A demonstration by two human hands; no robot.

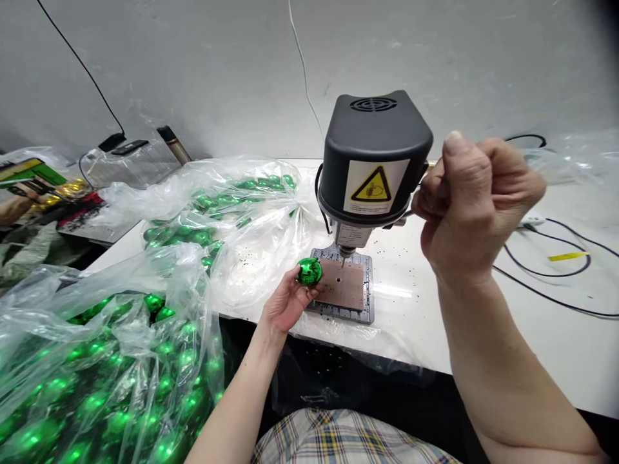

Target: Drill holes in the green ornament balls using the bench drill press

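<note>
My left hand holds a shiny green ball ornament between thumb and fingers, at the left edge of the brown wooden board. That board lies on the grey metal base of a small bench drill press and has a small hole in it. Above the board, the drill bit points down, apart from the ball. My right hand is raised in a fist at the right side of the drill's black head, closed around its feed handle, which is mostly hidden by the fingers.
Clear plastic bags of green balls lie on the table and at the lower left. Dark shavings dot the white tabletop. Black cables run along the right. At far left, another person's hand is near gold items.
</note>
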